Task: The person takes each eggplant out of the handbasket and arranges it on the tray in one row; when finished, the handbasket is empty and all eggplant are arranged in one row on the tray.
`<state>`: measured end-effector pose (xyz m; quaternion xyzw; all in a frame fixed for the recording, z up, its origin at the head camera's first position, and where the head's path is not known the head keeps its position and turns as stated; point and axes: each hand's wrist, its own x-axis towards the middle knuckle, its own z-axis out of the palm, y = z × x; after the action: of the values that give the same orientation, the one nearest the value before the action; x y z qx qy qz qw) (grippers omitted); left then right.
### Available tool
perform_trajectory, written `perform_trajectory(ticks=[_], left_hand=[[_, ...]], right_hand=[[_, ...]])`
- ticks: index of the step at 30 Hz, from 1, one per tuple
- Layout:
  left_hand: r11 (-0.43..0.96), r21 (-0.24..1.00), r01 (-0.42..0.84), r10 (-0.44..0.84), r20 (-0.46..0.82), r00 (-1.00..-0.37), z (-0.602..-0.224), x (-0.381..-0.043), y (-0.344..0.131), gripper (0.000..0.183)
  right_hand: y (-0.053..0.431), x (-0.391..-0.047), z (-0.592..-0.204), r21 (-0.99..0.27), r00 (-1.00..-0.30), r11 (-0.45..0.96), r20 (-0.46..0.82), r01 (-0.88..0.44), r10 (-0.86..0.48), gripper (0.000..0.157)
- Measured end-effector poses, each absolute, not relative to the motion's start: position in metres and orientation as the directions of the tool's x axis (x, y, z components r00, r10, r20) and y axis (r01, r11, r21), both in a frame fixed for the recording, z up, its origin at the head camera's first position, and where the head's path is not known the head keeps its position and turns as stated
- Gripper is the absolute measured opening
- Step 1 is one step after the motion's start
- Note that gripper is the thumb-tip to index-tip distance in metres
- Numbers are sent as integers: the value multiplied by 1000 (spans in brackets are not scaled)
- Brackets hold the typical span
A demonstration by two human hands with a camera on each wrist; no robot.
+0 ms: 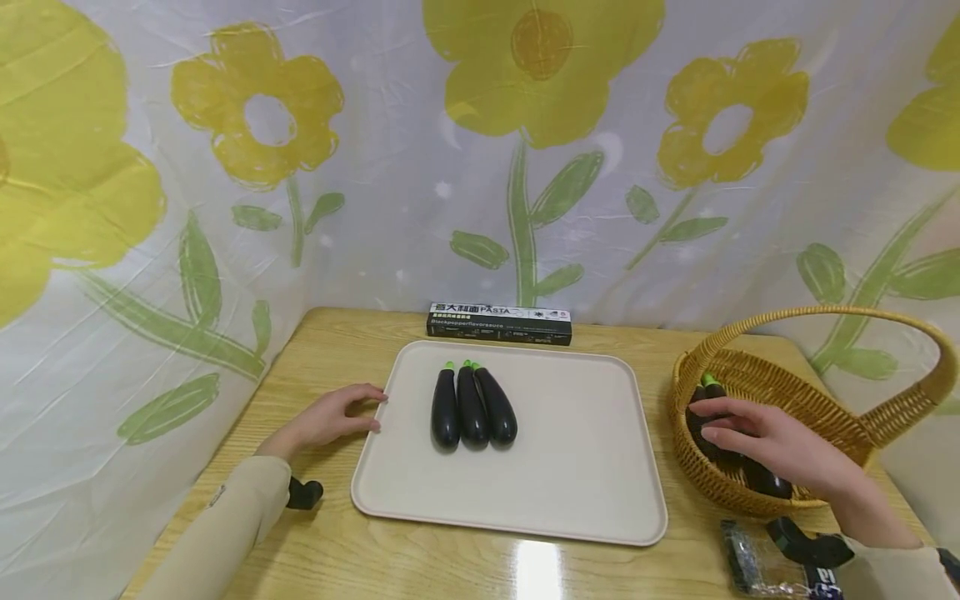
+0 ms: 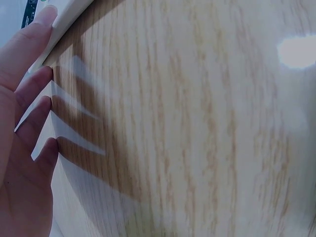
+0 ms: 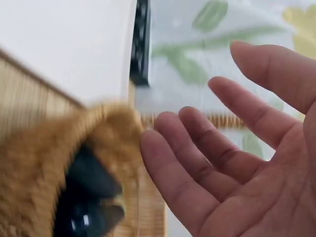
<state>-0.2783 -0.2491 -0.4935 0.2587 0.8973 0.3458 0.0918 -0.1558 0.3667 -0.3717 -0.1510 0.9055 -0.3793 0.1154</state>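
Three dark eggplants (image 1: 472, 407) with green stem ends lie side by side on the left half of a cream tray (image 1: 577, 450). My left hand (image 1: 330, 423) is at the tray's left rim, thumb and fingers apart; the left wrist view shows the fingers (image 2: 39, 111) loosely spread, holding nothing. Over the wicker basket (image 1: 787, 383) at the right, my right hand (image 1: 772, 437) hovers with relaxed fingers. More eggplants (image 1: 767, 479) lie inside the basket, partly hidden by that hand. In the right wrist view the palm (image 3: 256, 197) is bare, beside dark eggplants (image 3: 89, 197).
A black-and-white pasta box (image 1: 498, 325) stands behind the tray. The basket's tall handle (image 1: 825, 311) arches over its opening. A clear plastic package (image 1: 772, 558) lies in front of the basket, partly under the right wrist. A flower-printed cloth (image 1: 390, 217) hangs behind the wooden table (image 1: 315, 542).
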Motion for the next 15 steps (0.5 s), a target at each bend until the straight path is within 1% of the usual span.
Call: perform_trajectory(ticks=[3,6,10,15], left_hand=[[628,664,406,527,21,-849,-493,-278,-249,44],[624,667,406,524,28,-851,-493,-278,-249,44],[623,666,411,529,29,-848,-494,-278,-249,44],[630,664,404,527,17,-850,-495,-279,-250,45]], right_hand=[[385,-162,-372,-701,-939,693,-101,-168,-330,41],[403,-170,-376,-696,-952,707,-116,-126,-284,46],[423,-183,-386,-696,-970,717,-143,-42,-196,57],[441,-200,-400,-719,-980,692,-175,59,-98,69]])
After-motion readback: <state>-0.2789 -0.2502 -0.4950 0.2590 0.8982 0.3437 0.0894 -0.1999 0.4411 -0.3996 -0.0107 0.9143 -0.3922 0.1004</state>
